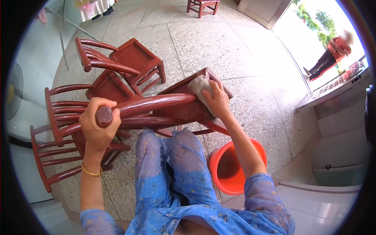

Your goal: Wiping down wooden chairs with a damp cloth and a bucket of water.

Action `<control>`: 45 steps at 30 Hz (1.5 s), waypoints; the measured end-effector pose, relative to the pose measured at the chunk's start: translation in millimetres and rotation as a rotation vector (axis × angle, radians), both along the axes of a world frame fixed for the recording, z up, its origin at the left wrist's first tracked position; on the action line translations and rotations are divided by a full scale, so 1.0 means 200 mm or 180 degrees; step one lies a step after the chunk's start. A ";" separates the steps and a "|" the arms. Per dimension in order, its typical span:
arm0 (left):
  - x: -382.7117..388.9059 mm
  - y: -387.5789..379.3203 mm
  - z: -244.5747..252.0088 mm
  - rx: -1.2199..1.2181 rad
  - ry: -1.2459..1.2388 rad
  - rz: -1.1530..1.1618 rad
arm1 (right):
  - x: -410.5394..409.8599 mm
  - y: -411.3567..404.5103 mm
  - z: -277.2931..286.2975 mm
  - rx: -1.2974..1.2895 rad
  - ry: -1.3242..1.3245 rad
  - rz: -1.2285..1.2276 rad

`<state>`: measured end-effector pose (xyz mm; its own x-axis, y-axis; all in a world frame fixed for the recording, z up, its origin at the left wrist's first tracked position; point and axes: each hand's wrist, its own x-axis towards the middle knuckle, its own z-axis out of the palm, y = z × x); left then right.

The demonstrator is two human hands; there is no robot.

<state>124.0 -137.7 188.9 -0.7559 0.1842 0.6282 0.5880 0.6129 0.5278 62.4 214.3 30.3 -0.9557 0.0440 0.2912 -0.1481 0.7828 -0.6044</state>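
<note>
A red-brown wooden chair [182, 113] is tilted in front of my knees, its back towards my left. My left hand [100, 117] is wrapped around the end of its top rail, and the rail's dark end shows between thumb and fingers. My right hand [216, 98] presses a grey-beige cloth [199, 86] against the seat, close to where a back post meets it. Part of the cloth is hidden under the fingers. Just below my right forearm stands an orange-red plastic bucket [255, 147] with dark contents, partly covered by the arm.
Several similar wooden chairs [135, 55] stand close together on the left. A small stool [202, 6] is at the far end of the speckled floor [202, 41]. An electric fan [14, 91] is by the left wall. A person [332, 55] stands outside the open doorway.
</note>
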 end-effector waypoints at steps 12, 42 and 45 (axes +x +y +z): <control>0.07 -0.13 -0.13 0.0055 -0.0008 0.0249 | -0.76 0.44 -0.38 0.0565 -0.1205 -0.1643; 0.14 -0.04 -0.10 0.0139 0.0173 -0.0093 | -0.41 0.24 -0.22 0.1096 -0.1366 -0.0959; 0.15 -0.05 -0.11 0.0193 0.0135 0.0073 | -0.37 0.19 -0.23 0.0933 -0.1419 -0.1087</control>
